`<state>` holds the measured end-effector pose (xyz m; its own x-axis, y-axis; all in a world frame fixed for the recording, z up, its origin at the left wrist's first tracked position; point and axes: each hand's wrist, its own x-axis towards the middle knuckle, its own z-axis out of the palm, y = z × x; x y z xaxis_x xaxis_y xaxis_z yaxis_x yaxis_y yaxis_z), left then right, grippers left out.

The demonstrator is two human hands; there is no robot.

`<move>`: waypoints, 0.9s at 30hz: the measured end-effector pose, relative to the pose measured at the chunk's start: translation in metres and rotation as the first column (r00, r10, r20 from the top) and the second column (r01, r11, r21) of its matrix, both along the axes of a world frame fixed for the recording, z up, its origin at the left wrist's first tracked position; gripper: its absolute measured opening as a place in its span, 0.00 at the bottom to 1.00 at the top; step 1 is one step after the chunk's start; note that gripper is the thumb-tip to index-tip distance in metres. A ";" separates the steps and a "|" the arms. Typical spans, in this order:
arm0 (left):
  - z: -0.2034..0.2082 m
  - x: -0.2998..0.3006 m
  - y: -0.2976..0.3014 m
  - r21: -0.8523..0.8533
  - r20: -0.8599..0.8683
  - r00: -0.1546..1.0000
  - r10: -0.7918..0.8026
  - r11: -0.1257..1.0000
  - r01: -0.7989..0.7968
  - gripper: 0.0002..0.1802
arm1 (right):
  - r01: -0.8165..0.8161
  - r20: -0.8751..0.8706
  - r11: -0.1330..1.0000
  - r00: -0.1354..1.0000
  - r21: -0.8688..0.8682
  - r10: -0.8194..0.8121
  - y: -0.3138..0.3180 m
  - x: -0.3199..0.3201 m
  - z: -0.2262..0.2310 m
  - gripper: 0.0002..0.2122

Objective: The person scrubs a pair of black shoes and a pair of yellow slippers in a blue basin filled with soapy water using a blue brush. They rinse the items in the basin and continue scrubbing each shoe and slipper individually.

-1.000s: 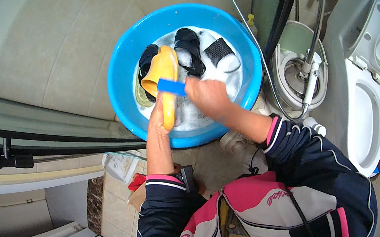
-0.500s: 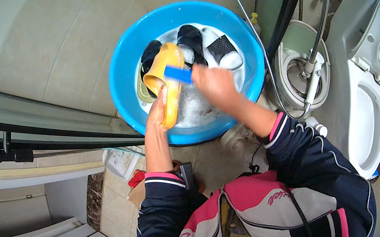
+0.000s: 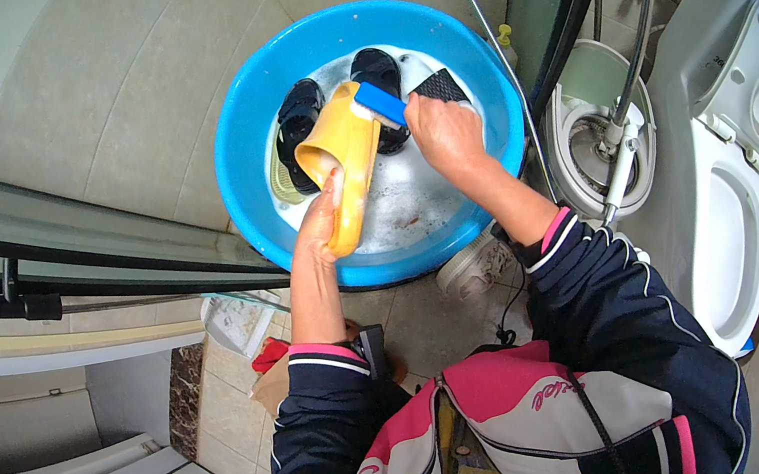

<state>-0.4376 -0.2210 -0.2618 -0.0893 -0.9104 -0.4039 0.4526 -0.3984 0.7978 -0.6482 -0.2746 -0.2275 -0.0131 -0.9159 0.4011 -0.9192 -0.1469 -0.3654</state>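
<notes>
A round blue basin [image 3: 249, 189] with soapy water stands on the tiled floor. My left hand [image 3: 321, 224] holds a yellow slipper [image 3: 349, 166] over the basin, its toe end pointing away from me. My right hand [image 3: 444, 131] grips a blue scrubbing brush [image 3: 378, 103], whose bristles press on the slipper's upper right side. Two black slippers [image 3: 299, 124] and a dark textured piece [image 3: 440, 85] lie in the suds behind the yellow one.
A white toilet [image 3: 734, 205] stands at the right. Next to the basin sit a white bucket [image 3: 597, 133] and a shower hose. A glass sliding door with a dark rail [image 3: 23, 290] runs at the left. A small white container [image 3: 236, 318] is near my left forearm.
The brush has slid up the yellow slipper, from near its middle to its far end. My left hand has tilted the slipper a little to the right.
</notes>
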 end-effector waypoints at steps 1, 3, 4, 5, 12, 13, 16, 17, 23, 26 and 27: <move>-0.005 0.002 -0.002 0.008 -0.005 1.000 -0.004 1.000 0.004 0.27 | -0.094 -0.048 0.995 0.995 -0.045 0.092 0.007 0.005 0.000 0.07; 0.001 -0.007 -0.001 -0.016 -0.048 0.994 0.100 0.995 -0.101 0.25 | -0.305 -0.015 0.936 0.951 -0.175 0.308 0.040 0.021 -0.001 0.09; 0.000 0.002 -0.001 0.067 -0.070 0.992 0.109 0.992 -0.104 0.23 | -0.330 -0.198 0.930 0.934 -0.164 0.297 0.056 0.037 -0.006 0.07; -0.003 0.008 -0.002 0.157 -0.096 0.989 0.113 0.983 -0.097 0.20 | -0.332 -0.166 0.932 0.937 -0.145 0.307 0.063 0.041 -0.005 0.08; 0.004 -0.017 -0.001 0.200 -0.181 0.983 -0.027 0.978 0.064 0.21 | -0.120 -0.059 0.993 0.991 -0.001 0.120 -0.001 0.007 -0.018 0.08; -0.001 -0.011 -0.003 0.197 -0.220 0.975 -0.017 0.978 0.061 0.20 | -0.155 -0.094 0.987 0.984 -0.035 0.151 0.008 0.013 -0.005 0.09; -0.045 0.012 -0.010 0.216 -0.346 0.938 0.015 0.974 0.064 0.15 | -0.371 -0.151 0.917 0.924 -0.144 0.350 0.050 0.038 -0.004 0.10; -0.034 0.008 -0.009 0.249 -0.297 0.951 0.086 0.969 -0.010 0.13 | -0.368 -0.112 0.922 0.928 -0.117 0.356 0.058 0.042 -0.004 0.09; -0.036 0.004 -0.012 0.258 -0.277 0.956 0.097 0.966 -0.023 0.13 | -0.364 -0.123 0.914 0.930 -0.179 0.346 0.046 0.037 -0.010 0.10; -0.008 -0.014 -0.006 0.265 -0.253 0.967 0.032 0.963 0.037 0.16 | -0.158 -0.030 0.987 0.987 0.040 0.159 0.012 0.020 -0.013 0.07; -0.014 -0.012 -0.009 0.264 -0.256 0.966 0.028 0.964 0.042 0.17 | -0.245 -0.070 0.967 0.968 -0.069 0.240 0.018 0.022 -0.015 0.07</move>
<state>-0.4495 -0.2300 -0.2761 -0.2271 -0.7726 -0.5929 0.6229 -0.5832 0.5215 -0.6263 -0.2570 -0.2424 0.2317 -0.8555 0.4630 -0.8727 -0.3931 -0.2896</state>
